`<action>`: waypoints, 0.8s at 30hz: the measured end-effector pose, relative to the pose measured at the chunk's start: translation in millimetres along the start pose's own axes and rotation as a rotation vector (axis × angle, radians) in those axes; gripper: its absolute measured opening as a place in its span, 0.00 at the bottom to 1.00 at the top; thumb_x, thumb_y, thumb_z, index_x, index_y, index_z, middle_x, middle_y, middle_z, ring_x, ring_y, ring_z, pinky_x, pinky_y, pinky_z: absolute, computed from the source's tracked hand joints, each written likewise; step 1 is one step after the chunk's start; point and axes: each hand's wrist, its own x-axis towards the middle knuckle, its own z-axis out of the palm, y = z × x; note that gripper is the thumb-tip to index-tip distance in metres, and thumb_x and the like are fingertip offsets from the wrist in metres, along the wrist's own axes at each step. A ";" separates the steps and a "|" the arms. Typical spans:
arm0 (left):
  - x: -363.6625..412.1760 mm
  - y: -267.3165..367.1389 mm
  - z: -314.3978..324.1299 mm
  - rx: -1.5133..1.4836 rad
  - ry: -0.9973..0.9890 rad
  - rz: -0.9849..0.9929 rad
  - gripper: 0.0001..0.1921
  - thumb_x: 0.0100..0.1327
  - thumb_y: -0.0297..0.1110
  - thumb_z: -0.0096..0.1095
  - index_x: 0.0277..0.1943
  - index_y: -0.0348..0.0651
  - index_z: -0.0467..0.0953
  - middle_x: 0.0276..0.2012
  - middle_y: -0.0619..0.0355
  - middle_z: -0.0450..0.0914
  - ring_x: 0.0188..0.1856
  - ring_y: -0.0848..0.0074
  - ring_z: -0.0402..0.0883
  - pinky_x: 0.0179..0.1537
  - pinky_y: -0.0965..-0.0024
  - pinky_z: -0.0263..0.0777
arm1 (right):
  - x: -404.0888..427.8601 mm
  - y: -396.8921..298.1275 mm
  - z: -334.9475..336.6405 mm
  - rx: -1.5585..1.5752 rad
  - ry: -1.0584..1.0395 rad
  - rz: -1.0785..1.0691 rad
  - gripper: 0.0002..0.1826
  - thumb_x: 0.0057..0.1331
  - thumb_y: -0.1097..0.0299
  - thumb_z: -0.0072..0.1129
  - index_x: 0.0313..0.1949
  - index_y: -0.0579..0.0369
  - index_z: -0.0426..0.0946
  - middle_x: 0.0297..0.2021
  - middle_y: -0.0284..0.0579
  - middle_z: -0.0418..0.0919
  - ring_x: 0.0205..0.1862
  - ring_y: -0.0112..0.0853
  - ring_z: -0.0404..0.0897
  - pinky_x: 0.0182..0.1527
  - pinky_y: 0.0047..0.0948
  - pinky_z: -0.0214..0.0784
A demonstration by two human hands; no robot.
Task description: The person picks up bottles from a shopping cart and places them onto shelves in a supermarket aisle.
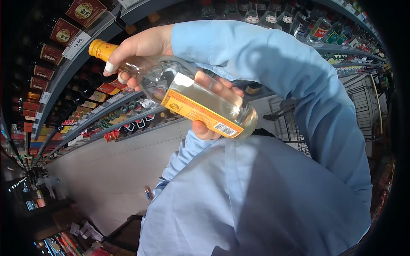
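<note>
A clear glass bottle (157,75) lies slanted across both hands in front of my chest, its yellow cap (99,49) at the upper left. Clear liquid shows inside, and a yellow label (195,112) with writing and a barcode faces up. My right hand (145,41) reaches over from the right and grips the neck just below the cap. White coverings sit on its thumb and one finger. Near the base, my left hand (205,130) holds the body from below, thumb on the near side. Its other fingers show past the bottle's far side, partly through the glass.
Shelves of bottles (62,35) with price tags (77,44) run along the left. More clear bottles (270,17) stand on shelves at the top. A wire shopping cart (362,105) is at the right. A small item (148,193) lies on the tiled floor (105,179).
</note>
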 end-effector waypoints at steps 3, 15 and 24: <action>0.7 4.8 3.8 -0.063 -0.037 0.006 0.44 0.48 0.60 0.63 0.62 0.48 0.51 0.53 0.49 0.57 0.54 0.58 0.63 0.55 0.56 0.62 | 12.9 3.2 3.7 -0.019 -0.081 0.028 0.16 0.57 0.63 0.56 0.40 0.59 0.67 0.20 0.34 0.71 0.21 0.23 0.73 0.30 0.25 0.70; -1.9 -1.7 -4.0 0.175 -0.031 0.249 0.40 0.55 0.61 0.53 0.65 0.52 0.48 0.62 0.63 0.53 0.56 0.62 0.60 0.55 0.59 0.63 | 21.4 5.7 16.4 -0.069 -0.146 0.068 0.18 0.57 0.62 0.55 0.42 0.59 0.67 0.19 0.34 0.71 0.22 0.23 0.73 0.29 0.26 0.70; -5.2 12.0 -10.0 0.116 -0.129 0.025 0.40 0.55 0.59 0.54 0.65 0.51 0.48 0.61 0.64 0.54 0.56 0.63 0.59 0.55 0.58 0.63 | 20.3 4.7 12.7 -0.053 -0.115 0.032 0.16 0.56 0.63 0.56 0.40 0.59 0.67 0.19 0.35 0.70 0.21 0.23 0.72 0.27 0.26 0.70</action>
